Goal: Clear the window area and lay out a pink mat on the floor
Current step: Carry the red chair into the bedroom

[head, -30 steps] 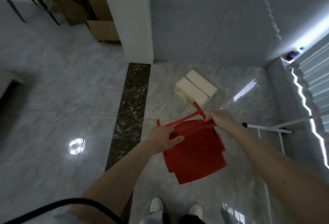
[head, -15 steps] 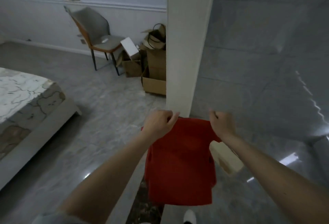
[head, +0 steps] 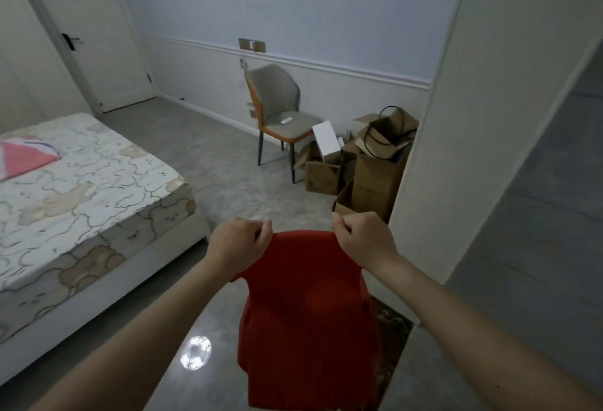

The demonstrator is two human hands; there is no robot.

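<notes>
red chair (head: 306, 319) held up | left hand (head: 236, 244) grips top edge | right hand (head: 362, 241) grips top edge

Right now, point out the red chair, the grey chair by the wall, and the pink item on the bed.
red chair (head: 310, 312): head view, middle of its back panel.
grey chair (head: 277, 90): head view, on its backrest.
pink item (head: 23, 157): head view, middle of its visible part.

A grey chair (head: 277, 107) stands ahead of me by the wall, open cardboard boxes (head: 365, 162) just beside it, a bed (head: 81, 188) to my left.
</notes>
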